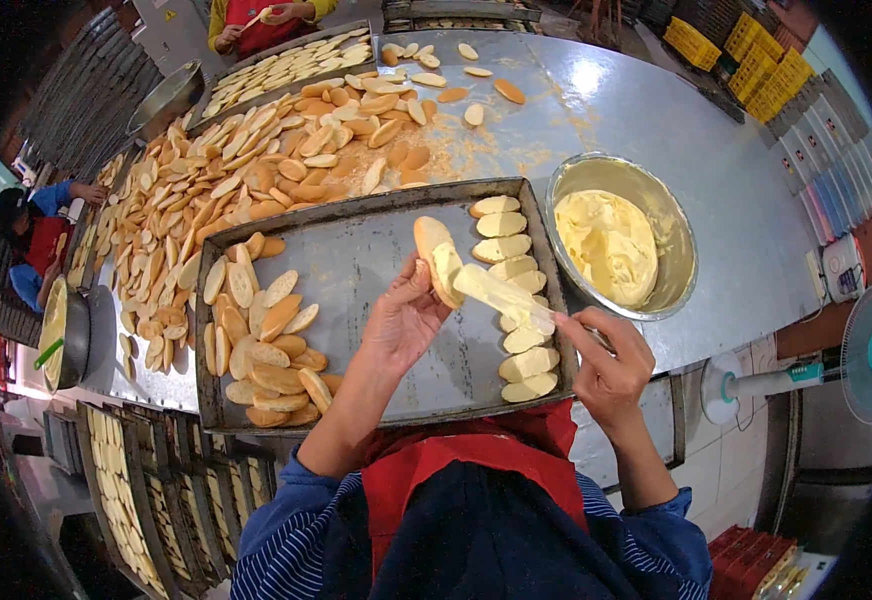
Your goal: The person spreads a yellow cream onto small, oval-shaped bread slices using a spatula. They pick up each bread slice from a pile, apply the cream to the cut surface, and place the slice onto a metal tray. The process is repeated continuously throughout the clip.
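Observation:
My left hand (407, 311) holds an oval slice of bread (436, 252) over a dark-rimmed baking tray (376, 270). In my right hand (610, 362) is a spatula with a pale, cream-smeared blade (501, 296), its tip against the slice. Some yellow cream shows on the slice's cut face. Down the tray's right side runs a column of slices coated with cream (502, 249). Plain slices (265, 352) lie heaped at its left side. Just right of the tray stands a metal bowl (678, 283) with a mound of yellow cream (608, 246) inside.
A big pile of bread slices (246, 170) covers the metal table (726, 230) beyond the tray. Two people work at the far side and far left, near another filled tray (291, 70). Racked trays (121, 490) stand lower left; a fan (866, 350) is at right.

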`<control>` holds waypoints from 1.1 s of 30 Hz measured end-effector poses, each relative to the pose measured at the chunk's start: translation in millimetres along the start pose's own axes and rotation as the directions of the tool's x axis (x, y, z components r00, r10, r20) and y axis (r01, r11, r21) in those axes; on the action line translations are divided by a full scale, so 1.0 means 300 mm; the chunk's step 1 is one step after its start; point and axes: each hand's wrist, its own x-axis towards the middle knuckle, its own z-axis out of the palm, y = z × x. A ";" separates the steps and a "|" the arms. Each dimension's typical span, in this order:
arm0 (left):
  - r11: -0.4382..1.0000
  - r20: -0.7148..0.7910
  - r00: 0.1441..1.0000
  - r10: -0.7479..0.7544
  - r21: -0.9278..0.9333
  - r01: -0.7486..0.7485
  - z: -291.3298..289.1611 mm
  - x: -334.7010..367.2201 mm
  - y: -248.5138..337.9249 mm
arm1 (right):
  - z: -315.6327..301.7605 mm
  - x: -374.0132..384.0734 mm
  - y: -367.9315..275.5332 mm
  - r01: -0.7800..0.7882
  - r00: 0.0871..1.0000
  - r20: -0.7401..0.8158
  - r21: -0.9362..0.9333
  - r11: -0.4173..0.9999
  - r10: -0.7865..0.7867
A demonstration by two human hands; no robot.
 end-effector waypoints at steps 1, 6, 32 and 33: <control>1.000 -0.004 1.000 -0.010 -0.009 0.010 0.003 0.001 -0.004 | 0.012 0.009 -0.010 -0.001 1.000 0.005 -0.002 1.000 0.001; 1.000 -0.027 0.999 -0.025 -0.007 0.025 -0.030 0.008 0.021 | 0.007 -0.014 -0.011 0.058 0.997 0.060 -0.033 0.998 -0.056; 0.755 -0.076 0.965 0.253 0.640 -0.147 -0.262 0.338 0.080 | 0.071 -0.078 0.110 -0.417 0.860 -0.270 0.115 0.902 0.432; 0.711 -0.083 0.952 0.294 0.685 -0.159 -0.282 0.368 0.086 | 0.061 -0.089 0.113 -0.430 0.851 -0.278 0.117 0.895 0.445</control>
